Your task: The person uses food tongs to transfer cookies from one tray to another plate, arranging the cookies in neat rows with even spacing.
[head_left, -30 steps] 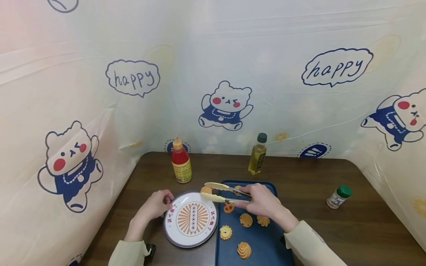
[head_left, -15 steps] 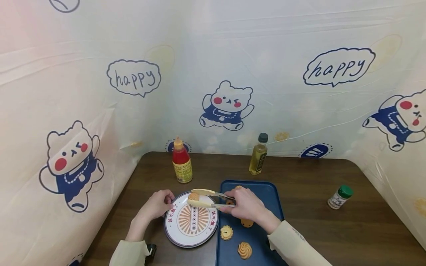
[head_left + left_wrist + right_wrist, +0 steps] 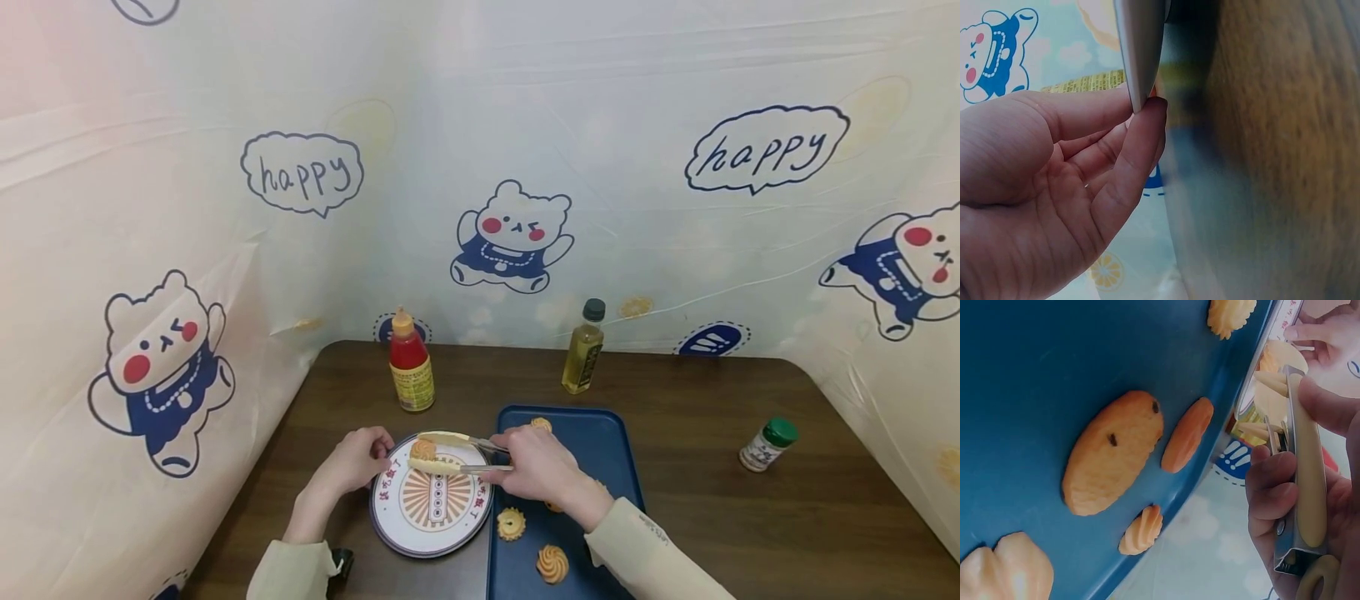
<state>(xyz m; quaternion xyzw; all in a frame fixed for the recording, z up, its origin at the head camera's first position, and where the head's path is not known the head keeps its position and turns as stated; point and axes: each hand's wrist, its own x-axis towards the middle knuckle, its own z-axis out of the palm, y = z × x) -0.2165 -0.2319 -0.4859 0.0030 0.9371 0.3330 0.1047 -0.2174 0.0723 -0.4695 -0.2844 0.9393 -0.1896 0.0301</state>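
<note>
My left hand pinches the left rim of a round white plate with red lettering and a sunburst print. In the left wrist view, thumb and fingers grip the plate's edge from both sides. My right hand grips tongs with cream tips and metal arms. Over the plate's upper left part, the tong tips sit on either side of a small golden cookie. Beneath the right forearm lies a blue baking tray, partly hidden, holding a ridged round cookie and a swirl cookie.
More cookies, among them a chocolate-chip one, lie on the tray in the right wrist view. A red sauce bottle and an oil bottle stand at the back. A green-capped shaker is at the right on the wooden table.
My right hand has moved left, bringing the tongs and cookie from the tray's left edge to over the plate. My left hand has stayed at the plate's rim.
</note>
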